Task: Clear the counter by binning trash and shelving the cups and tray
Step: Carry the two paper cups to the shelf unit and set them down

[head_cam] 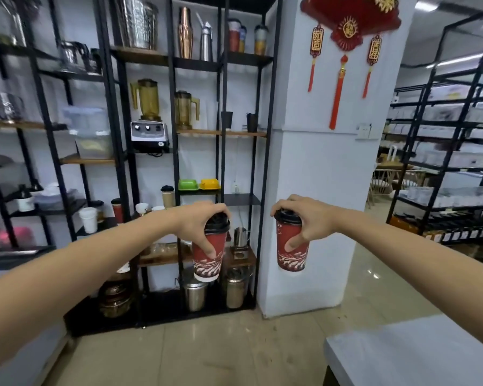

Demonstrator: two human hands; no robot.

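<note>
Two red paper cups with black lids hang in the air at mid-frame, each gripped from above. The left hand (198,221) clasps the lid and upper wall of the left cup (207,257), which tilts with its base swung toward the lower left; the right hand (307,218) grasps the right cup (290,246), which hangs nearly upright. The black shelf rack (176,151) fills the left and centre of the frame, straight beyond the left cup, while the right cup sits before the white pillar (318,162). The left hand looks nearer an open shelf, so it likely sets down first.
</note>
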